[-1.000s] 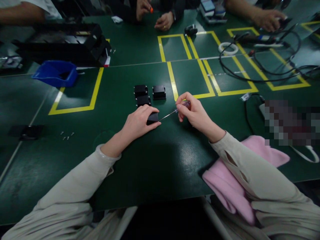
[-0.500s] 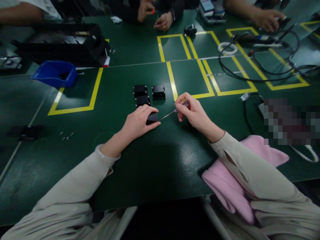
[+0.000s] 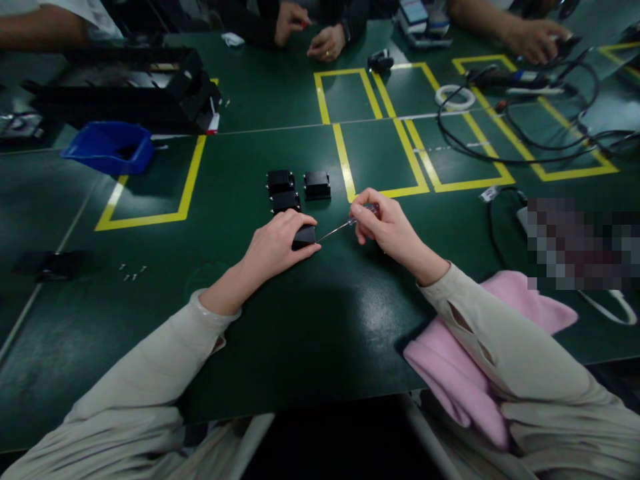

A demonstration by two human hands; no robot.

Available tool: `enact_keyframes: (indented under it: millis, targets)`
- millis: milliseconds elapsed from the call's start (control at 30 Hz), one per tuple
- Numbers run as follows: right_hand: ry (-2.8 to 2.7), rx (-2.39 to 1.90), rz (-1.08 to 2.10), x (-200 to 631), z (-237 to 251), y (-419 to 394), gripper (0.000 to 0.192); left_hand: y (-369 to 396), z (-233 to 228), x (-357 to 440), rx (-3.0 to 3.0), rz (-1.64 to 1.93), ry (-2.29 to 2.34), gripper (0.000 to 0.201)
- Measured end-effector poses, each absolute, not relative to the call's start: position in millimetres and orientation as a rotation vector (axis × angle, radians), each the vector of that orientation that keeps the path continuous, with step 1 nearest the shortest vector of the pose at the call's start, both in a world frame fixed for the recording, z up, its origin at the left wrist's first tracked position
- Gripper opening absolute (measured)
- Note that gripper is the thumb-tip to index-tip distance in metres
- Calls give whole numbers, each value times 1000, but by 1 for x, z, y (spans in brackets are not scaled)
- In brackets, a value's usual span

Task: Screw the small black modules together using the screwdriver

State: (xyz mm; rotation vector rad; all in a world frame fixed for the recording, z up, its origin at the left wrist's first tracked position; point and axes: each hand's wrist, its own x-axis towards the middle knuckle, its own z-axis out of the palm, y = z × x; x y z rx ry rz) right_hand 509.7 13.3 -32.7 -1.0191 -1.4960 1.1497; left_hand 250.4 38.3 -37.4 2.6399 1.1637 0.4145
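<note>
A small black box-shaped part [image 3: 305,237] rests on the green table, gripped at its sides by the thumb and fingers of my left hand [image 3: 277,241]. My right hand [image 3: 377,217] is closed around the clear, purplish handle of a screwdriver [image 3: 334,232]. Its thin shaft slants down to the left, and the tip meets the right lower edge of the held part; the screw there is too small to make out. Just beyond my left hand sit more black box parts [image 3: 281,180], several with shiny screws at their sides, and a single one [image 3: 317,185] stands to their right.
Several loose screws [image 3: 133,272] and a dark part [image 3: 56,265] lie at left. Behind them are a blue bin [image 3: 111,148] and black trays [image 3: 125,93]. A pink cloth [image 3: 460,360] lies under my right forearm. Cables [image 3: 520,160] spread at right; co-workers' hands [image 3: 327,45] are across the table.
My right hand has turned the screwdriver handle slightly, its tip staying at the part. My left hand and the black parts hold still. Across the table, a co-worker's fingers have shifted.
</note>
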Motion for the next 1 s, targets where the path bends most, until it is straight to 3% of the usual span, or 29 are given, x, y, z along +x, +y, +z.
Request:
enact_keyframes:
  millis: [267, 500, 700, 900, 1000]
  targets:
    - [-1475, -992, 1155, 509, -32, 12, 29, 38, -37, 250, 2650, 408, 1159, 40]
    - [-1503, -999, 1154, 510, -33, 14, 40, 38, -37, 250, 2646, 399, 1175, 41]
    - [-1497, -968, 1165, 510, -33, 14, 25, 38, -38, 249, 2654, 411, 1158, 41]
    - [-1512, -988, 1145, 509, -33, 13, 41, 38, -38, 249, 2668, 414, 1152, 42]
    - [-1502, -985, 1149, 509, -34, 14, 40, 38, -38, 249, 2664, 419, 1157, 41]
